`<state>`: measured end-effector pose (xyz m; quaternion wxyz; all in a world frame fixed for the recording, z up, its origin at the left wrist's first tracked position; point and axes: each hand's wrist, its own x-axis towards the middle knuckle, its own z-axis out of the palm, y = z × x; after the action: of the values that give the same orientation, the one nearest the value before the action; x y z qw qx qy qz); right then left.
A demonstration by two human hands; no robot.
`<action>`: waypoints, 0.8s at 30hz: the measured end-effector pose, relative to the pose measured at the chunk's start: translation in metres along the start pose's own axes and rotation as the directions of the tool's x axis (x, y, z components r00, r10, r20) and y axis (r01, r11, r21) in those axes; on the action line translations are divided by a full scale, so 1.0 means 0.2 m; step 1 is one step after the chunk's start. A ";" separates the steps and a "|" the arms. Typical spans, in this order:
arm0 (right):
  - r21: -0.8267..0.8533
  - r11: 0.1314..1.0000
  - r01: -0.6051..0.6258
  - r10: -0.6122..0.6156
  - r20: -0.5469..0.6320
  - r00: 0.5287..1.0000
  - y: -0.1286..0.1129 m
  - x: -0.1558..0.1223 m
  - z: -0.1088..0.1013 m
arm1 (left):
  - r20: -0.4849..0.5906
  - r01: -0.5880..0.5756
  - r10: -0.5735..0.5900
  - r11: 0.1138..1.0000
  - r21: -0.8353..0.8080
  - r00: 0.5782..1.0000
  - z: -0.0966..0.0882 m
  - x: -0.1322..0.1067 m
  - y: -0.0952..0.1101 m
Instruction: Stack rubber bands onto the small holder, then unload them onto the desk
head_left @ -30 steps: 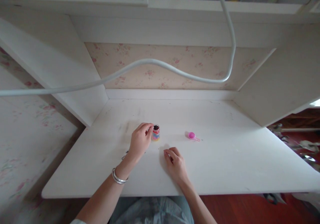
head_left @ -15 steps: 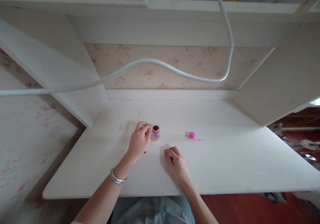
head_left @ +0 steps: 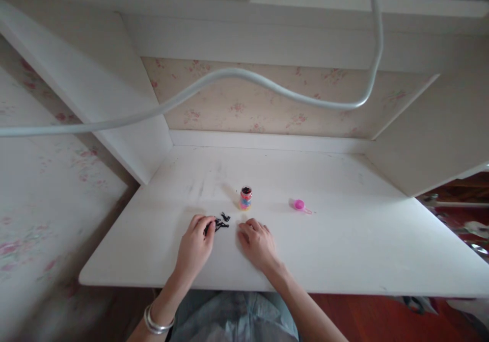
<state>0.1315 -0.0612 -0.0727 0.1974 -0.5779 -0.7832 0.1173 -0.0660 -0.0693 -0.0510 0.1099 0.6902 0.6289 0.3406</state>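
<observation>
Several small black pieces (head_left: pixel 221 225), thin and looped like hair clips, lie in a loose heap on the white desk. My left hand (head_left: pixel 194 244) is at the heap's left side, thumb and fingers closed around some of the pieces. A small jar (head_left: pixel 246 199) with a pink, blue and yellow wrapping stands upright and uncapped behind the heap, dark pieces showing at its mouth. Just in front of the jar rests my right hand (head_left: pixel 257 242), fingers curled in; what they hold, if anything, is hidden. A pink cap (head_left: pixel 299 205) with a loop lies to the right.
A thick white cable (head_left: pixel 237 73) hangs across the view, above the desk (head_left: pixel 344 250). White side panels (head_left: pixel 439 128) bound the desk left and right, with a shelf overhead. The desk's front edge is close to my body.
My left hand has moved from beside the jar toward me, down to the black pieces, which now show. The right hand stays near its place. The view has shifted slightly.
</observation>
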 end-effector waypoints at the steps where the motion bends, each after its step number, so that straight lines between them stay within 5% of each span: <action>1: 0.006 1.000 0.014 -0.014 0.012 1.000 -0.02 0.02 0.01 | -0.014 0.009 -0.009 0.999 0.045 1.000 0.00 -0.05 -0.03; 6: 0.027 0.997 0.076 -0.077 0.023 0.997 -0.10 0.12 0.09 | 0.016 0.062 -0.070 0.958 0.279 0.997 0.01 -0.22 -0.09; 10: 0.010 0.994 0.110 -0.110 0.019 0.994 -0.11 0.15 0.12 | 0.035 0.081 -0.102 0.919 0.385 0.994 0.03 -0.24 -0.08; 24: 0.267 0.963 -0.032 0.049 -0.059 0.997 -0.02 0.11 0.08 | -0.043 0.074 -0.062 0.913 0.401 0.997 0.09 -0.22 -0.09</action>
<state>0.1149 -0.0414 -0.0821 0.2961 -0.5656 -0.7415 0.2064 -0.0680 -0.1022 -0.0881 -0.0317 0.6707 0.7107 0.2100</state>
